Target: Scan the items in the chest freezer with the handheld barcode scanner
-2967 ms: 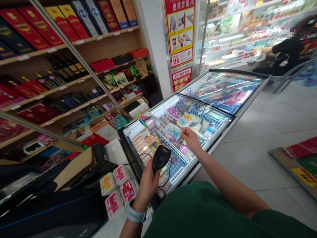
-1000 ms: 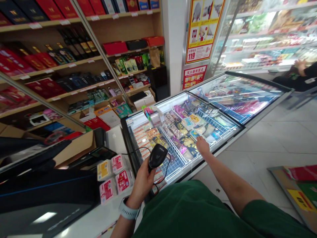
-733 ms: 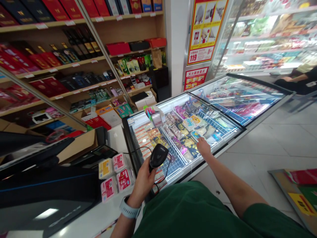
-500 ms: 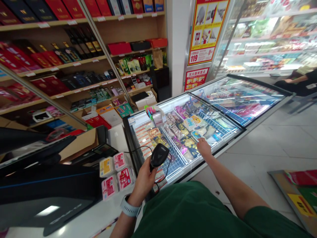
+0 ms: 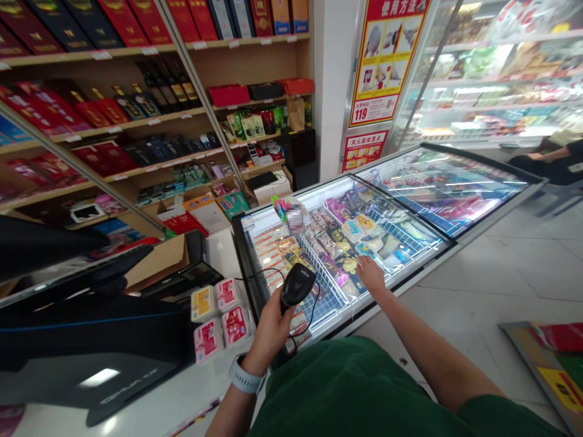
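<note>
My left hand [image 5: 272,325] is closed around the handle of a black barcode scanner [image 5: 298,285], whose head points up and away from me. A thin cable loops beside it. Over the glass-topped chest freezer [image 5: 403,273], my right hand [image 5: 372,276] is held with its fingers curled together. Anything between those fingers is too small to make out. Several packaged tubs [image 5: 235,325] with red and yellow labels sit on the white counter [image 5: 168,397], to the left of my left hand. Behind the scanner, a bright-coloured item [image 5: 291,215], partly blurred out, rests on the freezer top.
A dark checkout monitor [image 5: 91,346] stands at the left. Shelves with boxes and bottles [image 5: 168,85] line the back wall. Wire baskets [image 5: 321,273] of packets show through the freezer glass. Another person's arm [image 5: 553,153] is at the far right, near a refrigerated display [image 5: 492,79].
My view has shifted slightly, so most things sit lower and further right. My right hand has drawn a little left, nearer the scanner. My left hand still holds the scanner.
</note>
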The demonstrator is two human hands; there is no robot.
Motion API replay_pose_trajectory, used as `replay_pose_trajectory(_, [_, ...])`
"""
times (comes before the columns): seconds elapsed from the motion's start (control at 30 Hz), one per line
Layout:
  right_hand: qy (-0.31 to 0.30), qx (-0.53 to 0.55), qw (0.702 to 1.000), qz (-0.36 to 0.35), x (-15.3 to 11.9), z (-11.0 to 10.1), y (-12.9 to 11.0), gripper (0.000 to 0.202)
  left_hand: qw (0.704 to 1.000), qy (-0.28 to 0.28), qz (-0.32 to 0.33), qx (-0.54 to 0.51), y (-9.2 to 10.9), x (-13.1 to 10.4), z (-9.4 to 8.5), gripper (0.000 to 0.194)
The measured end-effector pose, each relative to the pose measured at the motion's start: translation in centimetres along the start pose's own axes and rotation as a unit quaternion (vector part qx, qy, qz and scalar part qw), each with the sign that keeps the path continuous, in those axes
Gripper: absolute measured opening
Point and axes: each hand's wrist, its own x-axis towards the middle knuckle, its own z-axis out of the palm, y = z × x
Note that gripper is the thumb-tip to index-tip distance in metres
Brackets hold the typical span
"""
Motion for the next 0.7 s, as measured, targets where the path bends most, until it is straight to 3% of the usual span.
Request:
replay_pose_trajectory(0.27, [-0.022, 0.038, 0.993, -0.107, 0.2, -0.6, -5.6, 0.029, 1.000, 0.013, -0.002, -0.018, -0.4, -0.5, -0.5, 0.049])
replay_pose_trajectory(0.7, [-0.065, 0.113, 0.954, -0.271, 0.2, -0.7, -16.1, 0.028, 0.998, 0.050, -0.007, -0.040, -1.3, -1.3, -1.9, 0.050])
